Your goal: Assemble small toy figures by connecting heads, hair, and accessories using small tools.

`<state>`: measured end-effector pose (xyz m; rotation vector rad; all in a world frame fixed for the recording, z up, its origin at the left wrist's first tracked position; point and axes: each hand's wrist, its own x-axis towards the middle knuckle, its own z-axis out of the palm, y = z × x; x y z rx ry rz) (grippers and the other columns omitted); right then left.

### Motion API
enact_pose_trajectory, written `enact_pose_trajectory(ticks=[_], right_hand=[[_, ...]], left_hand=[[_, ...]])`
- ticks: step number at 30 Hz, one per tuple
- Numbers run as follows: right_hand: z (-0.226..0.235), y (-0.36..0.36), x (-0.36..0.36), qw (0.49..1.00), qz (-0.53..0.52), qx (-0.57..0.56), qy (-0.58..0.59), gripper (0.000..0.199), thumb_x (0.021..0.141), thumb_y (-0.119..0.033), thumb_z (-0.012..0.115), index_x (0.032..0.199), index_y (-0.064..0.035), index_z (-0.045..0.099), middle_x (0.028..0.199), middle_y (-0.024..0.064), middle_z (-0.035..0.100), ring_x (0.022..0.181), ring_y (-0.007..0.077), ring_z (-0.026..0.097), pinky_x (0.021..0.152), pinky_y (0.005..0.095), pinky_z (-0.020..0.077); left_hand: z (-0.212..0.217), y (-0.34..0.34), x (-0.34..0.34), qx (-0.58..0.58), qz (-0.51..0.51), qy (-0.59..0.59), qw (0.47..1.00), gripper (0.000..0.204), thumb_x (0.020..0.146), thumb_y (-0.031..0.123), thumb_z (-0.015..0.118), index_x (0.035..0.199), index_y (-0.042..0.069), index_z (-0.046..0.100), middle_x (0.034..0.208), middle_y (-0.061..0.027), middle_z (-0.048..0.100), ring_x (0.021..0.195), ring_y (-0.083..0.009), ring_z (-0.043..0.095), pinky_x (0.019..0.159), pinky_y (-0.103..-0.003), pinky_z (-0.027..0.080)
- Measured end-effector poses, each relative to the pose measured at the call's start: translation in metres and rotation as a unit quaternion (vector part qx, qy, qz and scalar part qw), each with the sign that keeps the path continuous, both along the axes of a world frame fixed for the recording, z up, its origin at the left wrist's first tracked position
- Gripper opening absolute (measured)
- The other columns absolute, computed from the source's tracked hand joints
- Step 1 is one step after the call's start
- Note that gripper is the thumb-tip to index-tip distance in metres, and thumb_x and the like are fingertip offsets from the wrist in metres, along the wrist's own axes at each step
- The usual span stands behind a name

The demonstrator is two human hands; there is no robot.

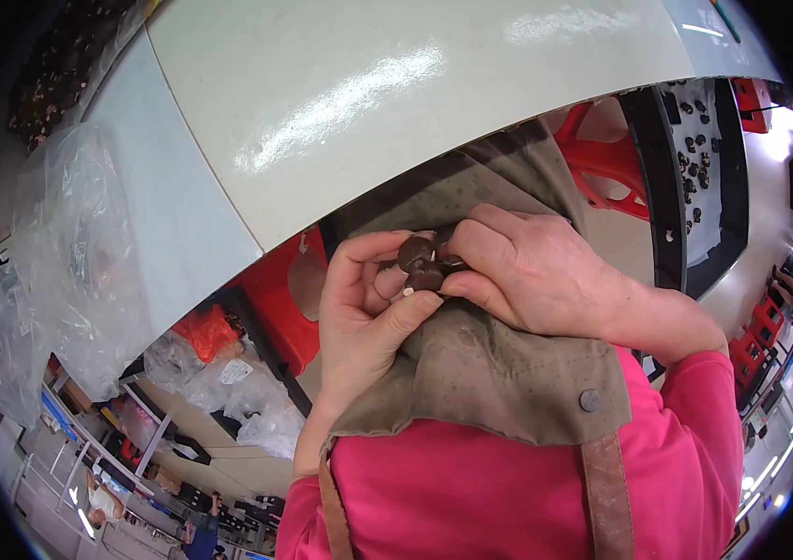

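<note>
A small dark brown, rounded, lobed piece [422,276] with a few tiny pale spots is held in front of my apron [508,373]. My left hand [368,299] is closed on its left side, thumb below and fingers above. From the right, my right hand [532,271] pinches at the same piece between thumb and bent forefinger. The fingers cover part of it, so its exact kind is not clear. Both hands are just off the near edge of the white table [340,131].
Clear plastic bags [88,233] hang over the table's left end, near a heap of small dark pieces [60,65]. Red stools [602,154] stand beneath the table. At right, a black tray [737,224] holds several small dark pieces. Other people [200,541] are far off at lower left.
</note>
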<state>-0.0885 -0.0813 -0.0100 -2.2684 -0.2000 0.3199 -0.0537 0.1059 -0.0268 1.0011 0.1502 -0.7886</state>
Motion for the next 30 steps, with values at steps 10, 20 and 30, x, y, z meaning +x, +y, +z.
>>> enact_pose_trajectory(ticks=[10,20,30], right_hand=[[-0.0016,-0.0006,0.0015,0.999,-0.002,0.02,-0.032,0.03,0.084,-0.031,0.06,0.09,-0.0037,0.05,0.078,0.012,0.05,0.068,0.0324,0.054,0.058,0.0401,0.0457],[-0.0018,0.0022,0.0013,0.998,-0.036,0.051,-0.022,0.035,0.083,-0.036,0.061,0.089,-0.0031,0.049,0.078,0.013,0.05,0.068,0.0328,0.054,0.058,0.0397,0.0446],[0.0007,0.0037,0.0031,0.999,-0.025,0.021,-0.031,0.036,0.085,-0.037,0.059,0.09,-0.0022,0.049,0.078,0.0124,0.05,0.068,0.0324,0.053,0.058,0.0396,0.0454]], left_hand=[[-0.0027,0.0031,-0.0004,-0.046,-0.009,0.003,0.999,0.046,0.082,0.004,0.066,0.121,0.002,0.042,0.126,-0.0168,0.049,0.112,-0.0208,0.053,0.096,-0.032,0.042],[-0.0027,0.0009,0.0009,-0.064,-0.022,-0.004,0.998,0.047,0.085,0.011,0.064,0.124,0.002,0.04,0.13,-0.0183,0.047,0.115,-0.0225,0.051,0.1,-0.034,0.039],[0.001,0.0016,0.003,-0.039,-0.021,-0.014,0.999,0.047,0.083,0.005,0.064,0.123,0.002,0.04,0.129,-0.0174,0.047,0.113,-0.0209,0.051,0.099,-0.032,0.04]])
